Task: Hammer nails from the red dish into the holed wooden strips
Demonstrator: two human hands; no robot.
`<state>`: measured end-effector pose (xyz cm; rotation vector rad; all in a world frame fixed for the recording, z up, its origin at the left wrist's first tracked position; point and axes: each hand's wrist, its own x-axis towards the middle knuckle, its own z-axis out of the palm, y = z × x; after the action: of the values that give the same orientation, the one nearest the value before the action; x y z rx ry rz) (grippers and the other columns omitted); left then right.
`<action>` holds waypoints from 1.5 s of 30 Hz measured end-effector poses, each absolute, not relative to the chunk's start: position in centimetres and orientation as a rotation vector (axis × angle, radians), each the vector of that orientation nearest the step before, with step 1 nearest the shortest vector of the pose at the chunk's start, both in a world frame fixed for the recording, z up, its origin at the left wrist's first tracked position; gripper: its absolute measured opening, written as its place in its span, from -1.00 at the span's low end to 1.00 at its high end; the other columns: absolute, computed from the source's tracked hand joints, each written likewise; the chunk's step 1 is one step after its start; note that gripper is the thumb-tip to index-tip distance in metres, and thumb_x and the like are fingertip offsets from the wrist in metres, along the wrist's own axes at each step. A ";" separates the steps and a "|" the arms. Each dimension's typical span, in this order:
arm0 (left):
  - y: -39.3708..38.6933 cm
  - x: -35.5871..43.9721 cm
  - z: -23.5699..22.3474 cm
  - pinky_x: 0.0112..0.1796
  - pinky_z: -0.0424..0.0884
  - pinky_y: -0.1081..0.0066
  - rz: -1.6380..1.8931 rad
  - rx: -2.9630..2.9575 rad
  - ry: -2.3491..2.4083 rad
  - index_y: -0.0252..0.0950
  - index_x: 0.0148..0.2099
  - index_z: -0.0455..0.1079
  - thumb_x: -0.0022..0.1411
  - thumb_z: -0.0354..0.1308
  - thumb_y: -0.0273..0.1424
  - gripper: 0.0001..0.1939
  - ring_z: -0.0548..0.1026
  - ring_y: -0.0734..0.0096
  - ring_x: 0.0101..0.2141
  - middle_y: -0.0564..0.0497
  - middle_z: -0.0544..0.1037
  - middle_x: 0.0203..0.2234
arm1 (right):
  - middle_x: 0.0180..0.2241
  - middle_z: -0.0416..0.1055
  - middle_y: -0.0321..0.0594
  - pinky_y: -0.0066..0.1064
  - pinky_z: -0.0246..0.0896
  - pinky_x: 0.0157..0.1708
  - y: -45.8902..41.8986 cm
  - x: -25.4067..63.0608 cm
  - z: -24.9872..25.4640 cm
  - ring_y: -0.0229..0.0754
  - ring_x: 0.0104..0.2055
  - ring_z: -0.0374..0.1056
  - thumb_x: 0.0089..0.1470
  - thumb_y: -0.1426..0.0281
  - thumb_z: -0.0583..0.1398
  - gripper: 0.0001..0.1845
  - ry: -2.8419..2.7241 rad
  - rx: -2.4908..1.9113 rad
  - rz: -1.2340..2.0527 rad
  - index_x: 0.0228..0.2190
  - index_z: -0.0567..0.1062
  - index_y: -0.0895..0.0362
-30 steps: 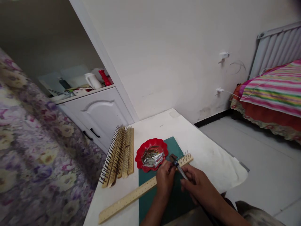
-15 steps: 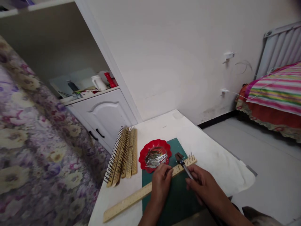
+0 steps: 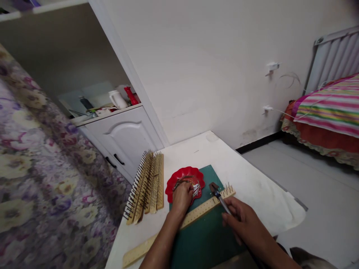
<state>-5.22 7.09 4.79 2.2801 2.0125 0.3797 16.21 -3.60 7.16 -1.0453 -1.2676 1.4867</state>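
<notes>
My left hand (image 3: pixel 183 197) is down in a scalloped red dish (image 3: pixel 171 178), its fingers bent together among the loose nails (image 3: pixel 197 189). The fingertips are partly hidden, so whatever they pinch does not show. My right hand (image 3: pixel 241 218) is closed round the grey handle of a hammer (image 3: pixel 223 203), whose dark head hovers over or rests by a long wooden strip (image 3: pixel 199 210). Small holes run along this strip, and several nails (image 3: pixel 228 188) stand upright at its right end. The strip lies diagonally across a green cutting mat (image 3: pixel 202 243); my left forearm crosses above it.
Wooden strips (image 3: pixel 160 183) full of upright nails lie side by side at the table's left. The white table (image 3: pixel 246 168) meets the wall at the back. A cabinet (image 3: pixel 126 138) and floral curtain (image 3: pixel 56 186) stand left; a bed (image 3: pixel 331 112) is at right.
My left hand has moved from the wooden strip up and left into the red dish of nails. The right hand and the hammer are almost where they were.
</notes>
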 end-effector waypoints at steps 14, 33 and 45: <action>8.0 -4.5 4.8 -0.30 0.24 0.37 0.203 2.341 2.072 -0.35 -0.38 0.43 0.07 0.07 -0.52 -0.88 0.46 0.22 -0.30 -0.13 0.52 -0.40 | -0.57 0.35 -0.40 -0.62 0.03 -0.82 -3.5 15.9 6.8 -0.40 -0.71 0.14 0.02 0.39 0.09 -0.86 -1.304 -1.086 1.462 -0.30 0.34 0.13; 0.7 -1.3 5.7 -0.55 0.12 0.55 0.869 1.709 1.309 -0.28 -0.33 0.26 0.17 0.01 -0.30 -0.85 0.23 0.56 -0.61 0.14 0.30 -0.60 | -0.54 0.33 -0.41 -0.61 0.03 -0.80 -2.7 15.5 5.4 -0.35 -0.65 0.17 -0.03 0.39 0.15 -0.83 -1.209 -1.073 1.360 -0.30 0.35 0.09; -2.1 0.5 7.1 -0.49 0.16 0.55 0.961 1.752 1.290 -0.32 -0.44 0.41 0.04 0.13 -0.44 -0.93 0.26 0.54 -0.51 0.08 0.36 -0.54 | -0.56 0.28 -0.46 -0.61 -0.03 -0.81 -2.5 16.0 5.7 -0.42 -0.70 0.08 -0.09 0.40 0.20 -0.77 -1.108 -1.009 1.390 -0.30 0.33 0.11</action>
<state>0.49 -2.08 7.09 1.7522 1.2903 0.9610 15.98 -2.51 5.73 -1.0095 -1.1085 1.3900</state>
